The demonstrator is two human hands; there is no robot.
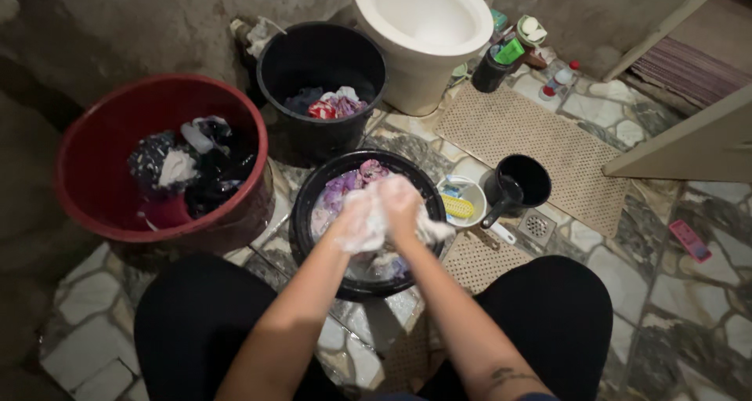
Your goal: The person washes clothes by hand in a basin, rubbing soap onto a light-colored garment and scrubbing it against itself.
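hands: both the left hand (pixel 362 217) and right hand (pixel 401 205) are covered in suds, pressed together and closed around a white cloth (pixel 429 230), dead centre of the frame
white cloth: bunched up between the two hands, a bit of it sticking out to the right, held just over the black basin (pixel 307 201)
black basin: centre of frame between the knees, more purple and pinkish laundry (pixel 352 183) sitting in it
red tub (pixel 94 205): left side, dark and white clothes piled inside
black bucket (pixel 276 56): upper middle, just beside the red tub, a few coloured garments at the bottom
toilet (pixel 423 17): white, top centre, right behind the bucket
small white bowl (pixel 474 193): just right of the basin, yellow scrub brush (pixel 458 207) in it
black dipper (pixel 523 183): right of the bowl, near the floor drain (pixel 536 225)
floor: stone-pattern tiles with a beige perforated mat (pixel 533 142) on the upper right
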